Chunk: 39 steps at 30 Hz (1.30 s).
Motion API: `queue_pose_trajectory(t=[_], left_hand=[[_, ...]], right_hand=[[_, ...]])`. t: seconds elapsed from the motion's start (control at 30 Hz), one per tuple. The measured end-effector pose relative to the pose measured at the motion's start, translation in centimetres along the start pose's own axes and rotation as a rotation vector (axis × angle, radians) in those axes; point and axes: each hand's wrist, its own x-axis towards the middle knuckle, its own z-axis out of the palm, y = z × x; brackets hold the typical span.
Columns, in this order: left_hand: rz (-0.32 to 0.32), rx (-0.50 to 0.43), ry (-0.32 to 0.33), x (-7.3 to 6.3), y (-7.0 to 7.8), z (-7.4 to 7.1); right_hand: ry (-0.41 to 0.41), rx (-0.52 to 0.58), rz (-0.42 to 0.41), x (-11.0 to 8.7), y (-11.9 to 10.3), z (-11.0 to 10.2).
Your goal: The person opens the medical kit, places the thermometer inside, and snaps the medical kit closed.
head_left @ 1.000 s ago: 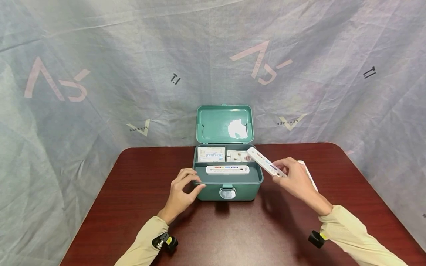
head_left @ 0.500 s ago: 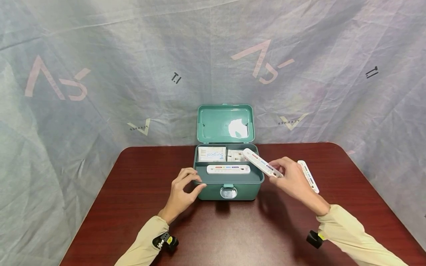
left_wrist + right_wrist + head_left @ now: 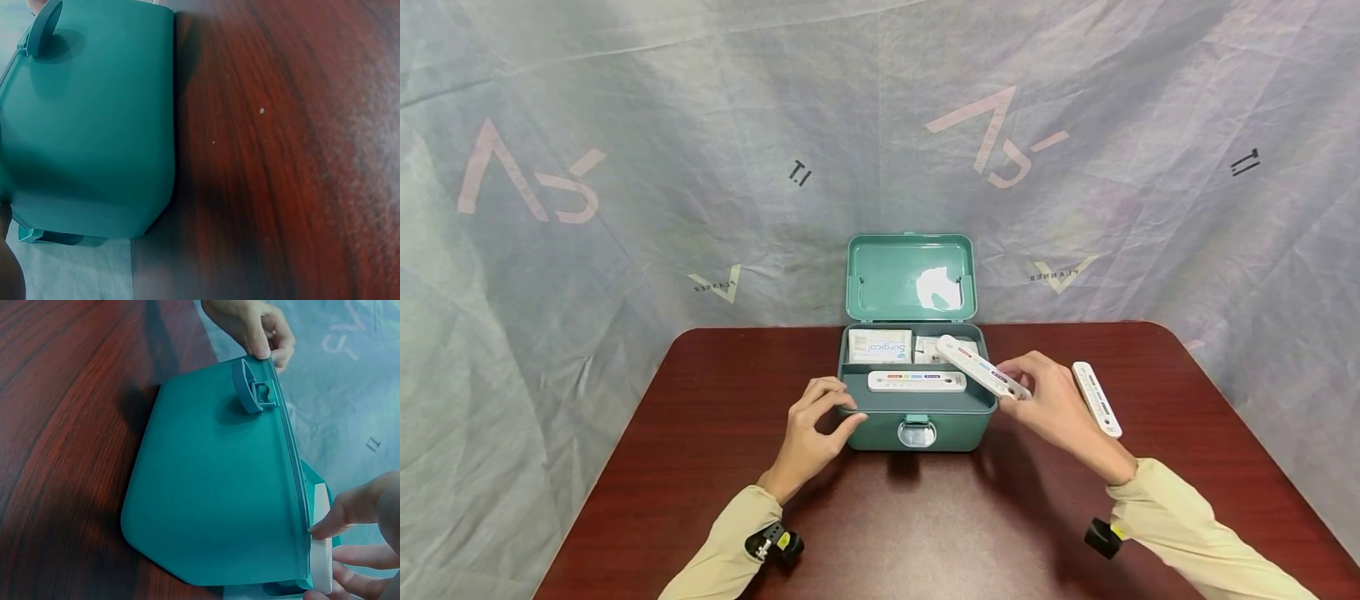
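Observation:
A teal first-aid box (image 3: 880, 431) stands on the table with its lid (image 3: 895, 275) raised. My left hand (image 3: 808, 433) grips the box's front left rim, thumb outside and fingers inside; the right wrist view shows this left hand (image 3: 256, 328) too. My right hand (image 3: 1051, 400) pinches a white strip-shaped thermometer (image 3: 977, 367) with coloured marks at its near end. This thermometer slants over the box's right side, its far end above the back right compartment. A second thermometer (image 3: 917, 382) lies flat in the front compartment.
A third thermometer (image 3: 1096, 400) lies on the dark red wooden table (image 3: 730, 375), right of the box. In the back compartments sit a white packet marked "Surgical" (image 3: 878, 346) and small white packets (image 3: 927, 350). A grey printed curtain (image 3: 700, 167) hangs behind.
My right hand has moved left with the thermometer, bringing it further over the box and uncovering the one on the table. My left hand stays at the rim.

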Motion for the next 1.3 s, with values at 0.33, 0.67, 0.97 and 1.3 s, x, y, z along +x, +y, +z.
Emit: queue_pose_trajectory(t=[0.33,0.67,0.97,1.3], left_hand=[[-0.003,0.005,-0.001,0.1,0.0,0.0],[0.045,-0.005,0.016,-0.2,-0.8,0.2],[0.032,-0.002,0.014,-0.1,-0.7,0.1],[0.013,-0.006,0.007,0.0,-0.3,0.1]], right_hand=[[-0.004,0.023,-0.040,0.5,-0.6,0.2],[-0.051,0.048,-0.054,1.1,-1.1,0.6],[-0.089,0.067,-0.102,1.5,-1.3,0.9],[-0.124,0.081,-0.152,1.9,-1.6,1.3]])
